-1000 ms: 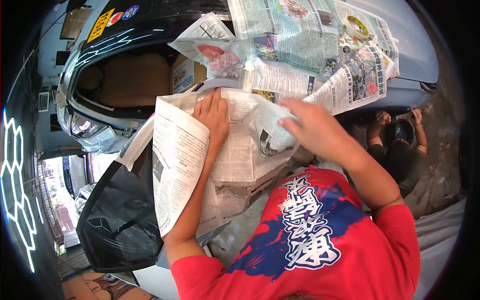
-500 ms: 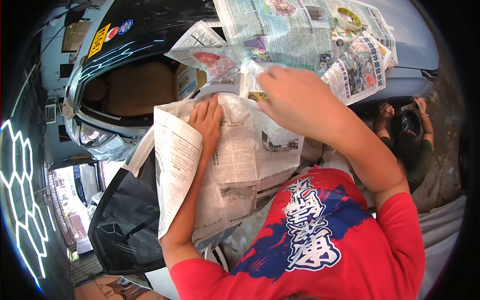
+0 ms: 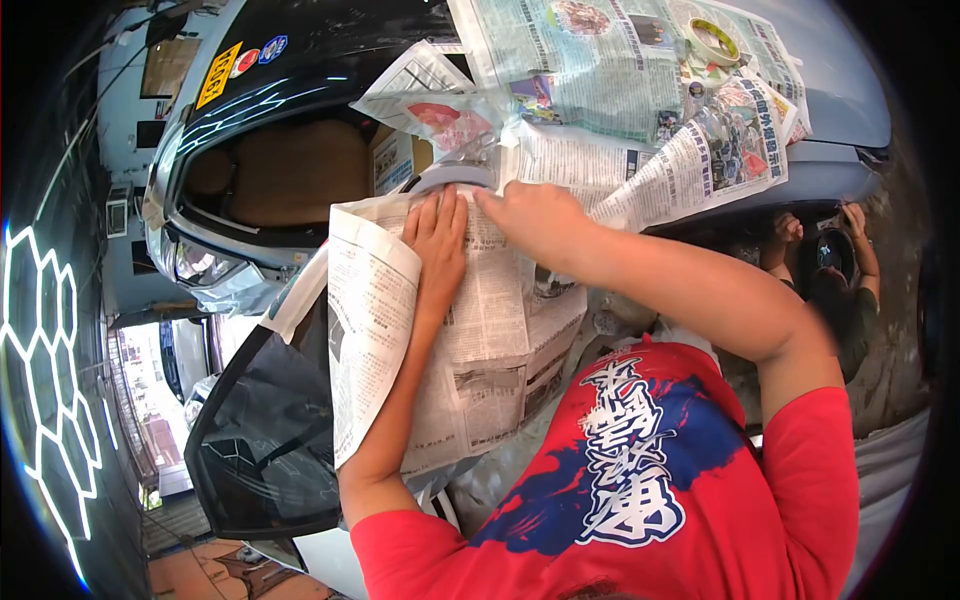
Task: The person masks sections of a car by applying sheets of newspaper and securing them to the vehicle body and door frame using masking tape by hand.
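While pressing flat on the newspaper (image 3: 485,335) with the left hand (image 3: 438,240), straight-fingered and close to the top edge, now touching that edge with the right hand (image 3: 525,215) too, just beside the left fingertips. Half a second ago, blurred and raised on the right; now down against the paper, so apparently working at one edge with both hands instead of merely holding with one. Narrow and mostly curled on the right, impossible to tell whether pinching anything. Spread out under the left palm and down toward the red shirt (image 3: 700,490), with a loose side curling over beside the left wrist. Just beyond the left fingertips, a grey curved piece (image 3: 455,178). Farther beyond the right hand, more sheets (image 3: 600,85) on the car hood (image 3: 840,105), topped with a tape roll (image 3: 730,46). Left of the left forearm, a dark window (image 3: 260,440). Well right of the right hand, a second person's hands (image 3: 853,217).
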A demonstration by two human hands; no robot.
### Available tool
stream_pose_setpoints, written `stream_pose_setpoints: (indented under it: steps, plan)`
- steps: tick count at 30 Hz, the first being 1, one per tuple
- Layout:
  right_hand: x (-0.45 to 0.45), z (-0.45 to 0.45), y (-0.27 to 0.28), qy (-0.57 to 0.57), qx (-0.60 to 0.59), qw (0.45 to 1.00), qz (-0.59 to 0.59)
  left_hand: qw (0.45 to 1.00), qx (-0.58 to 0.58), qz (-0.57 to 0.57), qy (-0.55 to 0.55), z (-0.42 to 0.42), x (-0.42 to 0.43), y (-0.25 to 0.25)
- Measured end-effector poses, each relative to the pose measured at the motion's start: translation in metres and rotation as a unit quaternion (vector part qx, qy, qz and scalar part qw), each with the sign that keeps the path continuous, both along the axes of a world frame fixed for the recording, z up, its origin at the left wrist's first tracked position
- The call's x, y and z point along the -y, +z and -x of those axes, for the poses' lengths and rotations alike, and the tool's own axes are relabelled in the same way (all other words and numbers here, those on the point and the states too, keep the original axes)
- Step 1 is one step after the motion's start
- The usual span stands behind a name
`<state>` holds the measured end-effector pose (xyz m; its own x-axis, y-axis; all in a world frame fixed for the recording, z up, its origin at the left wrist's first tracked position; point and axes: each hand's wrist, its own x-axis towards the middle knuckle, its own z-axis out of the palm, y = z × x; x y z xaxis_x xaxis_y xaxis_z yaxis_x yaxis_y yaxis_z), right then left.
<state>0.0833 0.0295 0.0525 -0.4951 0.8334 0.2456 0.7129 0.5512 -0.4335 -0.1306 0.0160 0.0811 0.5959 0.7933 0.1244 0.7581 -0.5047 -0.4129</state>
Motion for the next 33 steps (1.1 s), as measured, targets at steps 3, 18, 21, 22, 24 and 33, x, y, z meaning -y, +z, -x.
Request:
stream_pose_setpoints:
  steps: [3, 18, 21, 22, 24, 33]
  plan:
    - [0.017, 0.018, 0.017, 0.011, 0.002, 0.999, 0.041, 0.999, -0.042, 0.006, -0.003, 0.009, -0.003, 0.001]
    - [-0.014, 0.006, 0.015, 0.003, 0.052, 0.994, 0.094, 0.998, -0.064, 0.017, 0.004, -0.005, -0.003, 0.014]
    - [-0.019, 0.008, 0.007, 0.020, 0.077, 0.993, 0.085, 0.997, -0.077, 0.009, 0.000, -0.008, -0.001, 0.017]
    - [-0.021, 0.008, 0.005, 0.026, 0.081, 0.993, 0.076, 0.997, -0.077, 0.006, -0.002, -0.009, -0.002, 0.017]
    - [-0.027, 0.011, 0.001, 0.046, 0.099, 0.991, 0.074, 0.997, -0.074, 0.005, -0.003, -0.010, -0.002, 0.017]
    - [-0.038, 0.011, 0.001, 0.063, 0.073, 0.988, 0.122, 0.998, -0.064, 0.000, -0.019, -0.011, -0.006, 0.016]
